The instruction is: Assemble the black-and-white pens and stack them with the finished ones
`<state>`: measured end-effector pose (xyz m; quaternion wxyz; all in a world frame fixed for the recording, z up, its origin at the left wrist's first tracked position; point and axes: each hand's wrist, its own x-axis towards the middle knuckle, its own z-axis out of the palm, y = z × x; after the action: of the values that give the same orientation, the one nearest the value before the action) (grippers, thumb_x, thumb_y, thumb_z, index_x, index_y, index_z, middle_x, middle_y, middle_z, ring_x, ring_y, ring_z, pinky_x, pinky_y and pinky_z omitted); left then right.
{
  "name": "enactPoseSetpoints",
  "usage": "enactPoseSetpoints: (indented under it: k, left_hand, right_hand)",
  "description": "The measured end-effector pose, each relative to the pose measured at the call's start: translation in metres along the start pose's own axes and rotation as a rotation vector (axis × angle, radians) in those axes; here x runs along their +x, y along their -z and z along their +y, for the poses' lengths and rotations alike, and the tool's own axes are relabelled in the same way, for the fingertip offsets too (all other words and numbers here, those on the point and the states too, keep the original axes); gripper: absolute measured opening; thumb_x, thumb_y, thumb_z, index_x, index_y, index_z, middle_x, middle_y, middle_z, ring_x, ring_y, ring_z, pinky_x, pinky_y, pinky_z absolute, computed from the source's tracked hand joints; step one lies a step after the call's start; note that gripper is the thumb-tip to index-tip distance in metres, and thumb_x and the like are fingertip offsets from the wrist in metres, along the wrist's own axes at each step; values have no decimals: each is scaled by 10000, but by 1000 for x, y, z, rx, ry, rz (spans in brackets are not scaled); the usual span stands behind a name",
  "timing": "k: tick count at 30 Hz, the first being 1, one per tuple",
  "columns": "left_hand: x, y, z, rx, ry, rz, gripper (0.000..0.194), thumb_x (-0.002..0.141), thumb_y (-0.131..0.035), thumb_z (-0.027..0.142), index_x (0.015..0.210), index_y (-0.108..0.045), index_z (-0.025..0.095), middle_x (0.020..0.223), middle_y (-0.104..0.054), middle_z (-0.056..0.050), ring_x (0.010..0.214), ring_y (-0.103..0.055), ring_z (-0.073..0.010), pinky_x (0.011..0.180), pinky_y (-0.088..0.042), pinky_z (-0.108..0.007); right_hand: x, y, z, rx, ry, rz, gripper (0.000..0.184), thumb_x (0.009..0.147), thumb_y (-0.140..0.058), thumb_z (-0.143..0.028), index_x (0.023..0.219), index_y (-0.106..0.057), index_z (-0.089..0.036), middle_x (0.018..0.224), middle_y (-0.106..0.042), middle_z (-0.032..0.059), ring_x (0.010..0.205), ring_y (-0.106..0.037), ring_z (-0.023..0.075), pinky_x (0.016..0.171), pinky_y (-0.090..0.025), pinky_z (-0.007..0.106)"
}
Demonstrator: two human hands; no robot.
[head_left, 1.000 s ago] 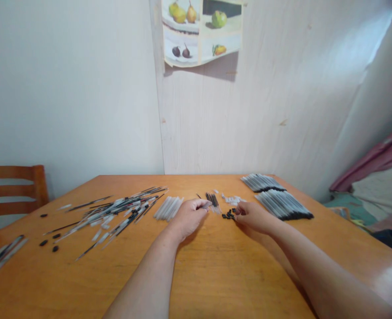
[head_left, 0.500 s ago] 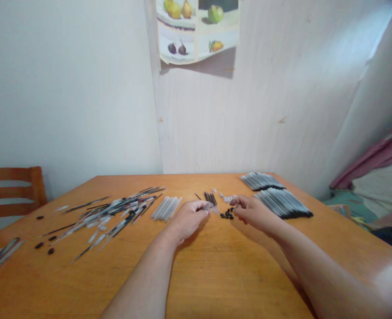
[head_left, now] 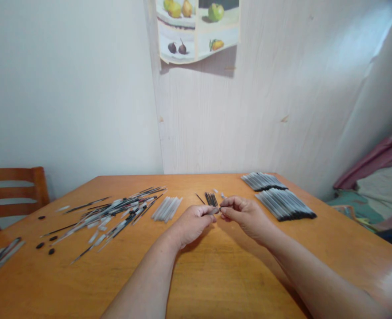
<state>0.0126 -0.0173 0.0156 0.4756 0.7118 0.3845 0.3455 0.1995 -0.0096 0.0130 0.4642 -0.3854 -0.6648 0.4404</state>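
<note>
A loose pile of pen parts lies on the left of the counter. Translucent tubes lie beside the left hand, whose grip is clamped on a slim barrel between the hands. Dark refills lie just beyond. The right hand has its grip clamped on a small black plug at the barrel's right end. Two pen stacks lie farther right.

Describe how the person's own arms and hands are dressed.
The left hand and right hand wear no gloves. Both forearms are bare to the picture's edge, with no sleeves, watch or bracelet showing. Any rings are too small to tell.
</note>
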Motion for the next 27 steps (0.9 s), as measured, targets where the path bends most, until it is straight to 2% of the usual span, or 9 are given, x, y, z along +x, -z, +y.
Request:
enactPoseSetpoints:
  k: [10,20,27]
  left_hand:
    - [0,1,-6,69,-15,-4,381,802,-498,214,1129,-680,143,1027,-703,-49,848,-576,-160,775,-394,-264]
    - [2,1,-8,71,-49,-31,363,795,-508,206,1104,-690,146,1011,-704,-44,927,-585,-189,853,-401,-288]
    - [1,-2,-7,68,-80,-69,362,797,-485,167,1085,-705,169,990,-705,-34,984,-578,-194,915,-394,-291]
  right_hand:
    - [-1,-2,-3,-136,15,-11,170,770,-608,-330,839,-633,-177,674,-576,-8,613,-517,119,595,-407,260]
    - [0,-3,1,-211,36,-19,171,793,-596,-349,805,-649,-187,657,-579,-6,580,-506,117,565,-414,250]
    - [-1,0,9,-406,68,-46,253,868,-532,-389,726,-596,-190,607,-567,-5,565,-519,123,540,-378,245]
